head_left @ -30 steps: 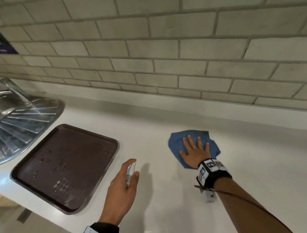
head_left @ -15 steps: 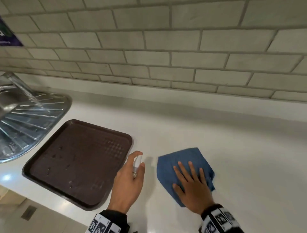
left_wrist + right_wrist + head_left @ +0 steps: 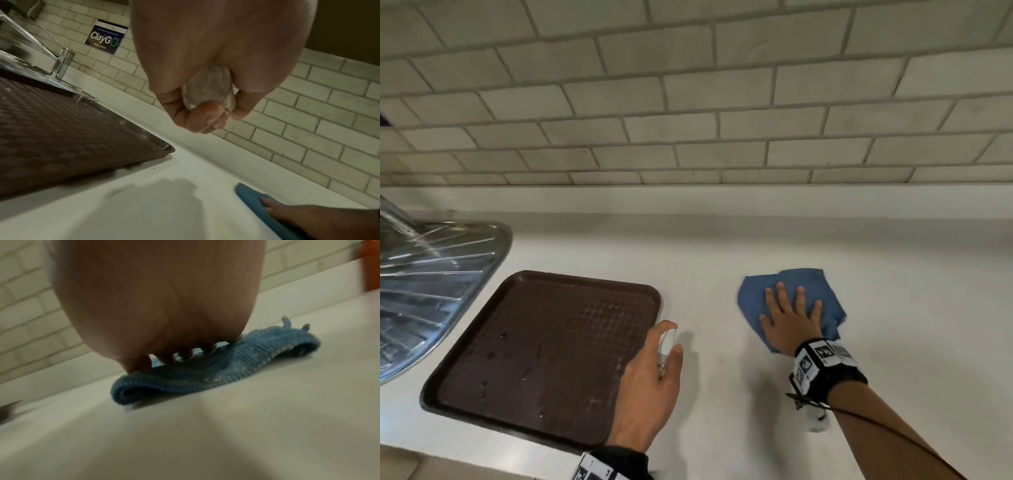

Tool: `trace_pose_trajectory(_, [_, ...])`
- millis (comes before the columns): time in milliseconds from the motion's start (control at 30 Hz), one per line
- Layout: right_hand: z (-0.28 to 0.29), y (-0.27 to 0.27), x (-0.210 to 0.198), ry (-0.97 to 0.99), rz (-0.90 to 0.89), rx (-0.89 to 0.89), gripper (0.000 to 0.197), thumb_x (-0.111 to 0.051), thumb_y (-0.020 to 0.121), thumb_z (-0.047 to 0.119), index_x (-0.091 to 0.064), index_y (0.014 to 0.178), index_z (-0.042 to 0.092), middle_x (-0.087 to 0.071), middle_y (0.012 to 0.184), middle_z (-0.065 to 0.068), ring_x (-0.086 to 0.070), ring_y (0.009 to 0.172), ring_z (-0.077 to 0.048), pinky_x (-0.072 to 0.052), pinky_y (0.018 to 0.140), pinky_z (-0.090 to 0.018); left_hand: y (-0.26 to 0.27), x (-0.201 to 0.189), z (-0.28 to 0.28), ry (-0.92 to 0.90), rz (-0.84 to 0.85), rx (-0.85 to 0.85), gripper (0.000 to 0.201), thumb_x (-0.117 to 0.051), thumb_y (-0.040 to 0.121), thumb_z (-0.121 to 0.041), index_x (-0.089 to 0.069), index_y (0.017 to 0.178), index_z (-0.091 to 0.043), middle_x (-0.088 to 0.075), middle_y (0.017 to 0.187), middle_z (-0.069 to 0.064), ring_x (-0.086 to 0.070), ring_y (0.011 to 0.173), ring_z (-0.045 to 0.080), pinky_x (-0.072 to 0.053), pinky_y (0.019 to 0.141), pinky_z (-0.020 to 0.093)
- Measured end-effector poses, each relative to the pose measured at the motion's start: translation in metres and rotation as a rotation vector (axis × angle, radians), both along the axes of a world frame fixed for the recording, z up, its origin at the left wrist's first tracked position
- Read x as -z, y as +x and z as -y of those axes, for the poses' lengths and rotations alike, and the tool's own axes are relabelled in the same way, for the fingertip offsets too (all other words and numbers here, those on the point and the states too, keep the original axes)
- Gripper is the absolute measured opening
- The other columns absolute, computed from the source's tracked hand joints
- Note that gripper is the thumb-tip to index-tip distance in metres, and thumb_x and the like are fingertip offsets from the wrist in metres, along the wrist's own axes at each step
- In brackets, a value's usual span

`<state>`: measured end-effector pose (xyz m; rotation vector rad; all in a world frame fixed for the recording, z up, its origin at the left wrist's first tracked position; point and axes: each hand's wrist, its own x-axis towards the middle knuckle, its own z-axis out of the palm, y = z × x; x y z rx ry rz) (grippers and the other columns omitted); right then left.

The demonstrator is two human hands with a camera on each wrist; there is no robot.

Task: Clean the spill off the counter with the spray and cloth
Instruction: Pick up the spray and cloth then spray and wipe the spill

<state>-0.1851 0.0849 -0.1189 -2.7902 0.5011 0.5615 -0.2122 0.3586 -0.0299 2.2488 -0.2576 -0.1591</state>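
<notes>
Cloth (image 3: 792,301) lies mid-counter (image 3: 722,250), pressed under the flat right hand (image 3: 789,320); left hand (image 3: 650,377) grips the spray (image 3: 667,346) toward the front edge.

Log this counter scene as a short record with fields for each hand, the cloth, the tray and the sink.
left hand: grips small clear spray bottle, held above white counter
right hand: fingers spread flat, pressing on cloth
cloth: rumpled blue knit cloth, lying on counter
tray: brown textured plastic tray, droplets on it, left of bottle
sink: steel drainboard, far left
</notes>
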Motion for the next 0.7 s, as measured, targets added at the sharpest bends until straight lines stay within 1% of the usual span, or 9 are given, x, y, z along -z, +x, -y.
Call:
trace_pose_trajectory(67, [-0.042,-0.006,0.001,0.017,0.024,-0.163,0.066,-0.012,0.094,0.052,-0.003,0.153,0.025,0.005,0.162,-0.001,0.008,0.146,-0.038,0.007,0.110,-0.064,-0.001,-0.001,-0.001,0.006,0.001,0.002,0.031,-0.053,0.100,-0.031,-0.049,0.126,-0.047,-0.047,0.058,-0.007,-0.047,0.048,0.005,-0.041,0.055,0.023])
trace_pose_trajectory(133, [-0.073,-0.029,0.010,-0.046,0.119,-0.285,0.064,-0.023,0.092,0.051,-0.029,0.149,0.022,-0.026,0.158,-0.004,-0.017,0.144,-0.039,-0.006,0.109,-0.065,-0.004,-0.003,-0.001,0.019,-0.007,0.005,0.031,-0.052,0.100,-0.034,-0.047,0.126,-0.050,-0.052,0.061,-0.008,-0.051,0.051,0.005,-0.046,0.058,0.025])
trace_pose_trajectory(200, [-0.089,-0.060,0.019,-0.051,0.193,-0.351,0.057,-0.030,0.094,0.050,-0.041,0.143,0.024,-0.040,0.151,-0.002,-0.034,0.138,-0.038,-0.015,0.106,-0.062,-0.008,-0.004,0.000,0.031,-0.011,0.000,0.031,-0.051,0.100,-0.037,-0.046,0.127,-0.051,-0.064,0.075,-0.009,-0.060,0.064,0.004,-0.054,0.071,0.030])
trace_pose_trajectory(267, [-0.088,-0.093,0.028,-0.053,0.230,-0.376,0.056,-0.026,0.096,0.052,-0.041,0.144,0.026,-0.038,0.152,0.002,-0.035,0.138,-0.035,-0.016,0.107,-0.059,-0.013,-0.004,0.001,0.034,-0.017,-0.017,0.031,-0.052,0.099,-0.038,-0.047,0.127,-0.050,-0.067,0.084,-0.009,-0.063,0.073,0.005,-0.056,0.079,0.033])
trace_pose_trajectory(400, [-0.053,-0.152,0.026,-0.057,0.213,-0.334,0.056,-0.027,0.096,0.056,-0.040,0.144,0.031,-0.036,0.153,0.007,-0.029,0.141,-0.028,-0.016,0.109,-0.054,-0.033,-0.006,0.011,0.050,-0.032,-0.022,0.030,-0.053,0.099,-0.035,-0.049,0.126,-0.048,-0.059,0.067,-0.005,-0.053,0.056,0.008,-0.052,0.070,0.034])
trace_pose_trajectory(533, [0.024,-0.195,0.022,-0.013,0.095,-0.155,0.063,-0.015,0.095,0.062,-0.038,0.145,0.031,-0.033,0.153,0.007,-0.033,0.139,-0.030,-0.018,0.107,-0.055,-0.055,-0.008,0.025,0.063,-0.044,-0.011,0.029,-0.052,0.099,-0.036,-0.049,0.126,-0.048,-0.064,0.078,-0.005,-0.062,0.066,0.014,-0.053,0.075,0.037])
trace_pose_trajectory(600, [0.071,-0.200,0.013,-0.010,0.002,-0.007,0.077,0.002,0.089,0.069,-0.026,0.150,0.031,-0.023,0.157,0.005,-0.028,0.142,-0.032,-0.021,0.108,-0.059,-0.065,-0.007,0.033,0.076,-0.037,0.002,0.029,-0.051,0.099,-0.038,-0.047,0.124,-0.051,-0.064,0.072,-0.003,-0.057,0.058,0.013,-0.052,0.069,0.036])
trace_pose_trajectory(667, [0.106,-0.192,0.007,-0.051,0.001,0.042,0.093,0.024,0.071,0.077,0.003,0.151,0.035,0.007,0.159,0.009,-0.006,0.147,-0.030,-0.013,0.113,-0.059,-0.076,-0.007,0.039,0.083,-0.032,0.013,0.029,-0.051,0.099,-0.039,-0.045,0.123,-0.053,-0.063,0.069,-0.002,-0.055,0.056,0.012,-0.050,0.066,0.034])
trace_pose_trajectory(700, [0.116,-0.185,0.004,-0.019,-0.010,0.085,0.092,0.023,0.068,0.078,0.012,0.149,0.036,0.018,0.157,0.011,0.004,0.148,-0.029,-0.007,0.114,-0.059,-0.082,-0.008,0.043,0.078,-0.037,0.014,0.028,-0.050,0.099,-0.039,-0.044,0.122,-0.054,-0.063,0.071,-0.001,-0.056,0.057,0.012,-0.050,0.065,0.033])
